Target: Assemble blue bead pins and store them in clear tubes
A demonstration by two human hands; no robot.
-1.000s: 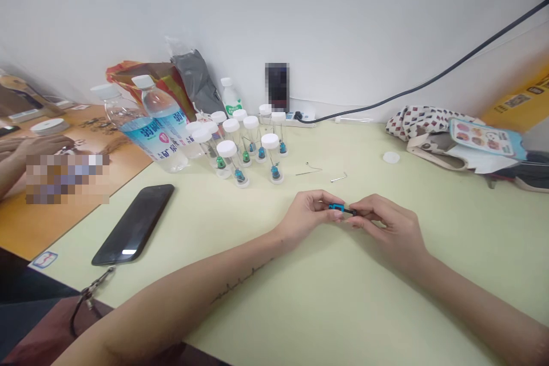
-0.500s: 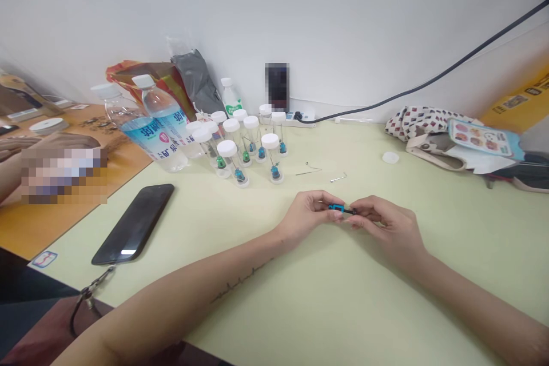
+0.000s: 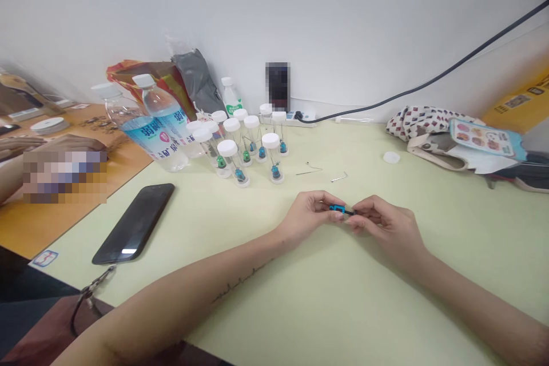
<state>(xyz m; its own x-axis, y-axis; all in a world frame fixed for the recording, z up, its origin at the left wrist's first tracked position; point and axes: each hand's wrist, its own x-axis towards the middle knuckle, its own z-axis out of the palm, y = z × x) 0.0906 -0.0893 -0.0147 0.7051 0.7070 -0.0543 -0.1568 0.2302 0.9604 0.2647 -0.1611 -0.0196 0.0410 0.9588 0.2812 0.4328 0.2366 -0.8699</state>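
Pinching a small blue-and-black plastic part (image 3: 338,209) between them, the left hand (image 3: 311,218) and the right hand (image 3: 386,229) met low and right of centre, over a matte, pale green desk (image 3: 433,280). Left fingers gripped the glossy blue block, while right fingers closed on the thin dark shaft jutting from it. Just beyond lay a bent steel wire (image 3: 309,171) and a small L-shaped hex key (image 3: 338,178), both nearer the hands than the clustered clear plastic vials (image 3: 227,163) at top centre. Each vial had a white screw cap and held a slender wire ending in a blue or green bead. Left of them stood two clear, ribbed water bottles (image 3: 160,120), their blue-and-white labels carrying curved Chinese characters I could not read with certainty. A glossy black smartphone (image 3: 134,223) lay at lower left, and a checked fabric bag (image 3: 412,123) sat at upper right beneath a cartoon-printed card (image 3: 484,138). At far left, a co-worker's hand (image 3: 26,141) rested on an orange wooden desk (image 3: 51,229), partly hidden by pixelation
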